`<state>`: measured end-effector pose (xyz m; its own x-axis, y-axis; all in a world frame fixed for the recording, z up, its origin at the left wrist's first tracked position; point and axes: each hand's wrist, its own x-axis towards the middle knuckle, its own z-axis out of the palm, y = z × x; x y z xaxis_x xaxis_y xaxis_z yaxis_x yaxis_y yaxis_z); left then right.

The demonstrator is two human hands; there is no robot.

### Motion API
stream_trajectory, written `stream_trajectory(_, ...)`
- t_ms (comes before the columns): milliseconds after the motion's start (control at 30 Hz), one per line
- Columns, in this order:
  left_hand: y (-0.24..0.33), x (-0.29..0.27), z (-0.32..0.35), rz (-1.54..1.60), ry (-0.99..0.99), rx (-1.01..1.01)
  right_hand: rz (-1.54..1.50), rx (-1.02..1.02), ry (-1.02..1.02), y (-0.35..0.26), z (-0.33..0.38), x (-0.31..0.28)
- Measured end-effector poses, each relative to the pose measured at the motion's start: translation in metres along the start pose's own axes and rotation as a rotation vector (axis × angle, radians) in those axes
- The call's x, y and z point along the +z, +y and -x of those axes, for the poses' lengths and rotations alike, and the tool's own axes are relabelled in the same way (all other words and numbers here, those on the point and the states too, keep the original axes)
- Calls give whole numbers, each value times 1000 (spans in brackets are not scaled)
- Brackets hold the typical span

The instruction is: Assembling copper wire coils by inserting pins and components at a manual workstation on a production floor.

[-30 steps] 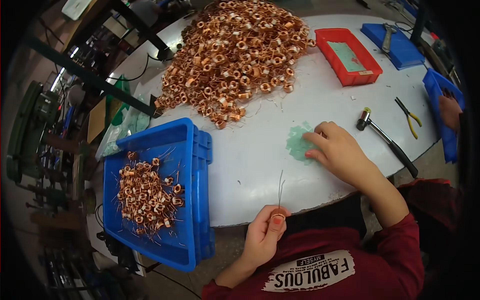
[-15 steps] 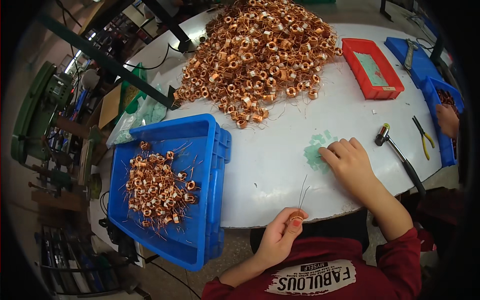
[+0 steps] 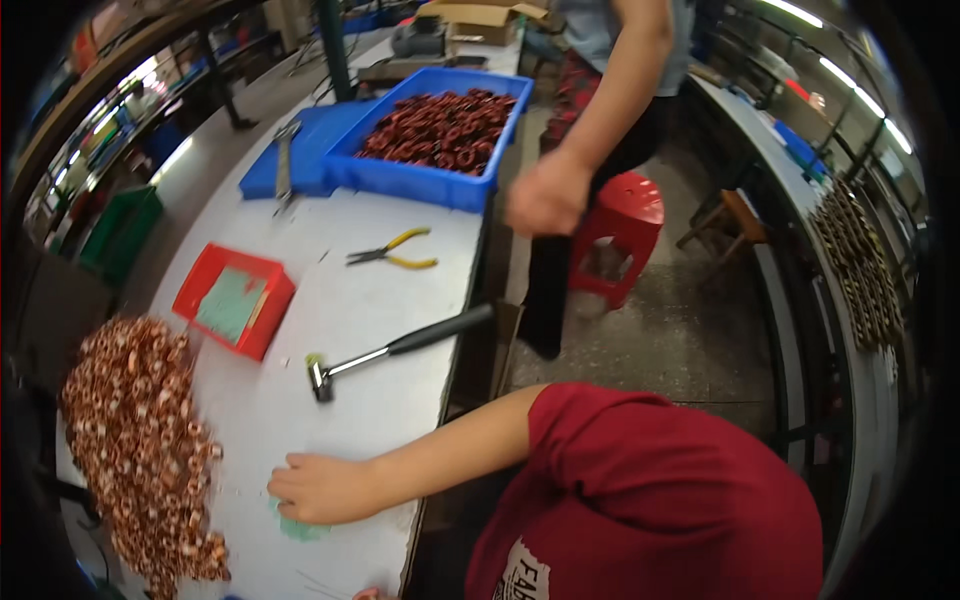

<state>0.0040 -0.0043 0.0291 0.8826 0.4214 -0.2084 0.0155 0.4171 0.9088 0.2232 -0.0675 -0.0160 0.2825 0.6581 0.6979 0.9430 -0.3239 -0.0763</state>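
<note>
My right hand point(image 3: 325, 488) rests on the white tabletop, fingers curled down over a patch of small pale green pieces point(image 3: 303, 528). Its fingertips are hidden, so whatever they pinch does not show. Only a sliver of my left hand point(image 3: 372, 594) enters at the lower edge. Beside it run thin wire leads point(image 3: 322, 584) of a copper coil; the coil itself is out of view. To the left of my right hand lies a large heap of copper coils point(image 3: 140, 450).
Beyond my right hand lie a hammer point(image 3: 362, 362), yellow-handled pliers point(image 3: 385, 255) and a red tray point(image 3: 262, 325) with green sheet material. Farther off are an adjustable wrench point(image 3: 284, 165) and a blue bin point(image 3: 345, 172) of dark red rings. A co-worker's blurred hand point(image 3: 548, 195) hangs near a red stool point(image 3: 632, 225).
The view has swung to the right; the blue bin of coils has left it. My right hand stays at the green pieces. My left hand, earlier seen holding a copper coil, is nearly cut off.
</note>
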Motion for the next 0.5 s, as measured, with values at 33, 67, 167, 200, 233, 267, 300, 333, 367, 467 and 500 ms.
stream_trajectory(33, 0, 2, -3, 8, -30, -7, 29, 11, -4, 3, 1, -8)
stream_trajectory(67, 1, 4, -6, 7, -54, -17, 56, 30, -10, 4, 1, -15)
stream_trajectory(167, 4, 8, -8, -11, -71, -32, 84, 65, -16, 4, 1, -25)
stream_trajectory(200, 2, 4, -10, -14, -61, -29, 74, 61, -13, 5, 2, -25)
stream_trajectory(233, -1, -2, -14, 27, -124, -62, 41, 68, -18, 5, 3, -27)
stream_trajectory(267, -4, -11, -19, 67, -187, -97, 8, 75, -23, 6, 4, -28)
stream_trajectory(300, -7, -17, -24, 108, -250, -132, -25, 82, -30, 8, 5, -28)
stream_trajectory(333, -9, -22, -26, 149, -315, -169, -57, 90, -37, 9, 5, -28)
stream_trajectory(367, -9, -21, -25, 148, -305, -166, -67, 85, -36, 10, 4, -27)
stream_trajectory(467, -8, -13, -26, 225, -345, -177, -127, 119, -64, 13, 3, -25)
stream_trajectory(500, -8, -13, -25, 252, -361, -182, -144, 132, -74, 13, 3, -25)
